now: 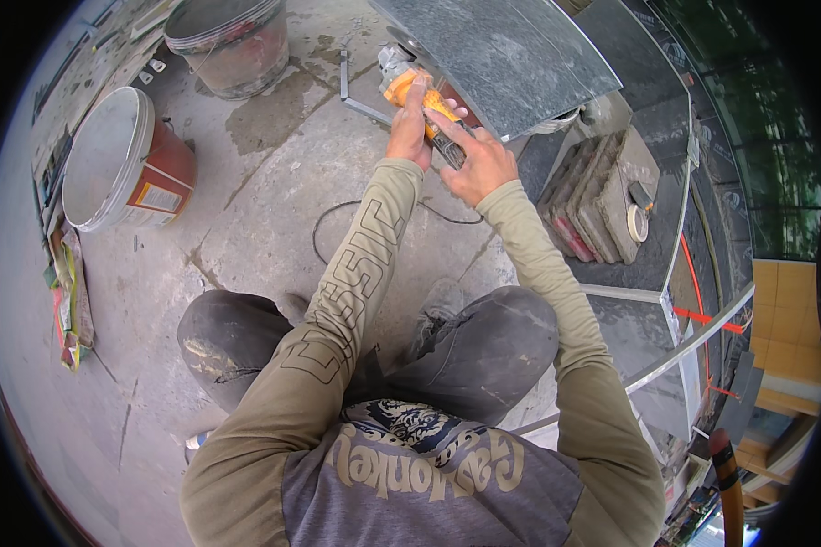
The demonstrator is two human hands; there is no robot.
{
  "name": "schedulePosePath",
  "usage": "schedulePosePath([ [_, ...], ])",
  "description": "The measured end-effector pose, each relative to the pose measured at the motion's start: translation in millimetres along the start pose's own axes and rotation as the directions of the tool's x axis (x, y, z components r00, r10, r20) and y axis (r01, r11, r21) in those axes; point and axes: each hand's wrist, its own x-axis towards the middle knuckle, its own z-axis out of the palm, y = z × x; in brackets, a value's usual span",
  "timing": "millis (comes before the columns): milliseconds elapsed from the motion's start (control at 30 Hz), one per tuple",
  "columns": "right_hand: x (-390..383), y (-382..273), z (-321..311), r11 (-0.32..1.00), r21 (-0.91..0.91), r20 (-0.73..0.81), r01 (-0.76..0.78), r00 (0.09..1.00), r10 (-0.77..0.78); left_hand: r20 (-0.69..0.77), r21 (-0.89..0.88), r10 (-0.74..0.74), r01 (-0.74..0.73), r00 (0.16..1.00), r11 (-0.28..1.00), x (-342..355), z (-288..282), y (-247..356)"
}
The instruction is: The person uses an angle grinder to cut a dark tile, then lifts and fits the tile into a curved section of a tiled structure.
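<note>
An orange angle grinder (420,96) sits low over the concrete floor (292,173), at the near edge of a large grey stone tile (511,55) that lies tilted just beyond it. The left hand (410,128) is wrapped closed around the grinder's orange body from the left, fingers curled over its top. The right hand (479,164) is closed on the dark rear handle just behind and to the right of that grip, thumb lying along it. A black power cord (337,219) loops across the floor on the near side of both hands, toward the person's bent knees. Left of the grip and well apart lies a red bucket (128,164) tipped on its side, its pale inside facing up; farther out beyond it stands a grey bucket (233,46), upright and crusted. A thin metal angle piece (347,87) lies on the floor just left of the grinder. To the right of the hands, near the tile, rests a stack of reddish bricks (593,196) with a roll of tape (639,223) on top.
</note>
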Motion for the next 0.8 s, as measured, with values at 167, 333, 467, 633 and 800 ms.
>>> schedulePosePath([
  [167,6.0,-1.3,2.0,1.000,0.005,0.037,0.006,0.999,-0.006,0.003,0.010,0.005,-0.005,1.000,1.000,8.8,-7.7,2.0],
  [333,12.4,-5.1,2.9,1.000,0.000,0.030,0.020,0.999,-0.020,0.001,-0.027,-0.008,0.008,1.000,1.000,16.1,-10.3,6.7],
  [467,17.4,-4.6,5.0,1.000,-0.007,0.036,0.016,0.999,-0.016,-0.011,-0.029,-0.011,0.011,1.000,1.000,19.6,-10.0,9.6],
  [633,23.6,-7.5,3.7,1.000,-0.012,0.073,-0.001,0.997,0.002,0.013,0.005,-0.036,0.036,0.999,0.999,22.5,-12.8,14.1],
  [800,28.4,-9.9,4.8,1.000,-0.002,0.072,-0.013,0.997,0.013,0.010,0.008,-0.037,0.037,0.999,0.999,25.8,-12.6,17.6],
])
